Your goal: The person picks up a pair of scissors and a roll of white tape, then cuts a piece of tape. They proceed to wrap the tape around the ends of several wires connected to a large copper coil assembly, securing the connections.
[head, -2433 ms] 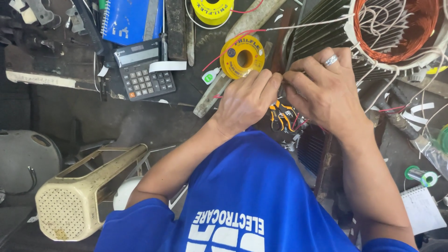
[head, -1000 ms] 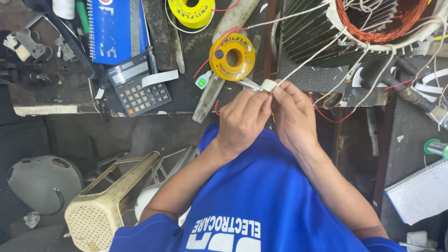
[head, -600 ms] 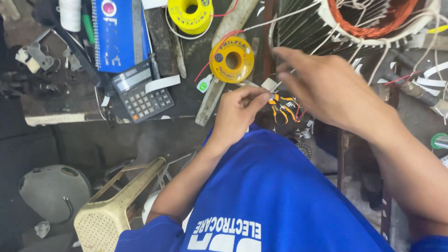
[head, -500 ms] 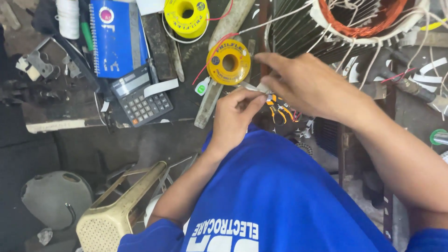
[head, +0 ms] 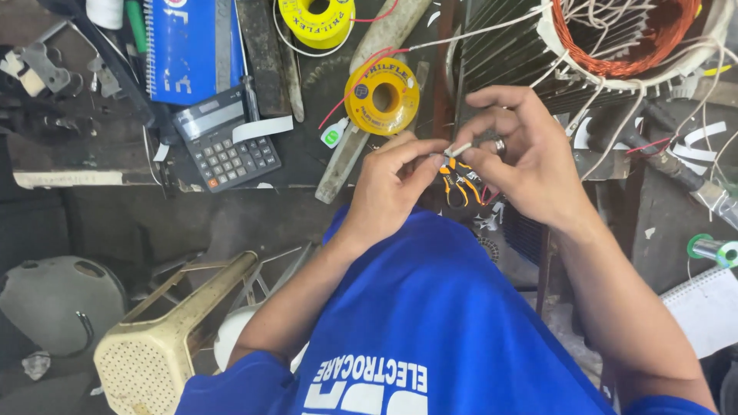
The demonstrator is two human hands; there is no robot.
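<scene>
Both hands are meeting again over the near edge of the table (head: 100, 178). Half a second ago the right hand (head: 530, 157) was stretched across toward the left; now it is drawn back and curled, its fingertips pinching a short white sleeve (head: 460, 149) on the end of a wire. The left hand (head: 392, 180) is closing thumb and forefinger on the same piece from the other side, so both grips are clamped on it (whether a bare conductor sits inside, I cannot tell).

Just below the hands, orange-handled pliers (head: 460, 180) are lying untouched. White leads are running from the copper-wound stator (head: 623, 38) at the far right corner down toward the fingers. A yellow tape roll (head: 382, 96) and a calculator (head: 227, 138) are sitting to the left, well apart from the work.

Judgement: the reach is finished and fine work on the sleeve is resuming.
</scene>
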